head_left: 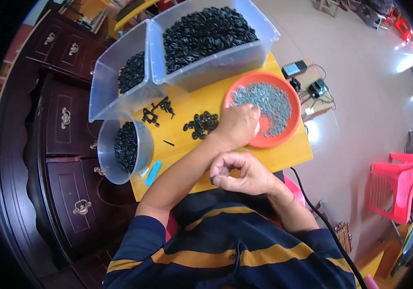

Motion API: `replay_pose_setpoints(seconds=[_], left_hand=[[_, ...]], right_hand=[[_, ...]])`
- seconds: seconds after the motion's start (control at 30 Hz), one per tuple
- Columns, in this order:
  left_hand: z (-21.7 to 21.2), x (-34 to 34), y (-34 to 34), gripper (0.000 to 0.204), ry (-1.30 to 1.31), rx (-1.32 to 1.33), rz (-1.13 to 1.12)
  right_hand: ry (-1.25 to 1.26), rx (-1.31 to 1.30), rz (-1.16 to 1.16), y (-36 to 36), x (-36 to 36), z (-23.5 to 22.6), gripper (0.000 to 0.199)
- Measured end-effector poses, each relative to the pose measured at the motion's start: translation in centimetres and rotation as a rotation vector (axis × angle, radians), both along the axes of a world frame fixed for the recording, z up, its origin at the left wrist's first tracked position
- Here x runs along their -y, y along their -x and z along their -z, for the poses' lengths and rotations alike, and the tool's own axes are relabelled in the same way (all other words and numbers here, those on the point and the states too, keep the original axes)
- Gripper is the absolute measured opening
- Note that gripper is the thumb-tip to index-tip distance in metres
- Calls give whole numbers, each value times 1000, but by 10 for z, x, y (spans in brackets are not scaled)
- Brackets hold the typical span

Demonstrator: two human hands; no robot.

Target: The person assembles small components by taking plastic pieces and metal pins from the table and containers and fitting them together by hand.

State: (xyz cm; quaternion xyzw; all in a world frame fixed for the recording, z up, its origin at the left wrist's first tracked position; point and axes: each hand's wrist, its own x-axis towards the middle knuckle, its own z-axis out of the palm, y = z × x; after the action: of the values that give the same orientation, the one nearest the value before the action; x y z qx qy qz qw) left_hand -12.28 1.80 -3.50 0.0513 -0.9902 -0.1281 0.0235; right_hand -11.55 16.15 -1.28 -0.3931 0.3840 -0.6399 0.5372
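My left hand (239,124) reaches across to the orange bowl (283,139), over its near left rim. Its fingers are curled in, and whatever they hold is hidden. Small grey metal pieces (274,103) fill much of that bowl. Below it, at the table's front edge, my right hand (245,174) is curled, with a small black plastic piece (213,179) pinched at thumb and fingertips. Several black oval pieces (202,124) lie in a loose pile left of my left hand. Further left is a cluster of black plastic parts (157,111).
Two clear bins (206,72) of black pieces stand at the yellow table's (187,103) back. A clear round tub (141,144) holds more at the left, beside a blue tool (153,173). Dark wooden drawers (66,192) flank the left. A black cable (319,216) runs down at right.
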Motion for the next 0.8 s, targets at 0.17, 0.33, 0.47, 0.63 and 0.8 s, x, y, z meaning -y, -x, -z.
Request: replay_pose_setpoints(seconds=[0.17, 0.33, 0.47, 0.63, 0.8], left_hand=[[3, 2, -3, 18, 6, -54, 49], [-17, 3, -13, 15, -239, -259, -44], [-27, 7, -26, 13, -432, -408, -42], [-28, 0, -39, 10, -583, -473, -104], [-7, 9, -60, 7, -876, -536, -271]], right_hand=[[7, 118, -9, -1, -2, 2, 6], [-19, 252, -35, -1, -7, -4, 8], [-50, 231, -28, -3, -9, -4, 8], [-3, 170, -70, -4, -9, 5, 7], [0, 162, -64, -7, -4, 6, 9]])
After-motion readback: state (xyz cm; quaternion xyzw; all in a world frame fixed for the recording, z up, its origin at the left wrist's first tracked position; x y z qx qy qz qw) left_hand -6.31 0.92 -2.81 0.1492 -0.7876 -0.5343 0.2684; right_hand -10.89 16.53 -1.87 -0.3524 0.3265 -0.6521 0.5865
